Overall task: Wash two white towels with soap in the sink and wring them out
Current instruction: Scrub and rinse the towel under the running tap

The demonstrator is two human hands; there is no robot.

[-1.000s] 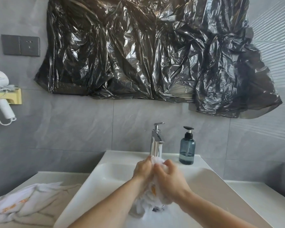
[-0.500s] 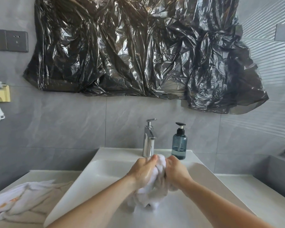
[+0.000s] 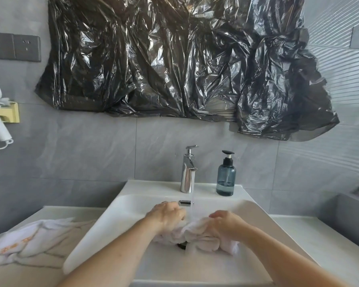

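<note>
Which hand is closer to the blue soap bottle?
The right hand. It sits in the sink below the soap bottle, slightly to its left. The left hand is farther away, past the water stream.

One white towel [image 3: 197,235] is bunched up wet in the middle of the white sink [image 3: 120,214], right under the running tap, partly covering the drain. The other white towel [image 3: 27,243] lies crumpled on the counter just left of the sink, with some orange print showing. The soap bottle [image 3: 226,177], blue-grey with a black pump, stands upright on the far right rim.
</note>
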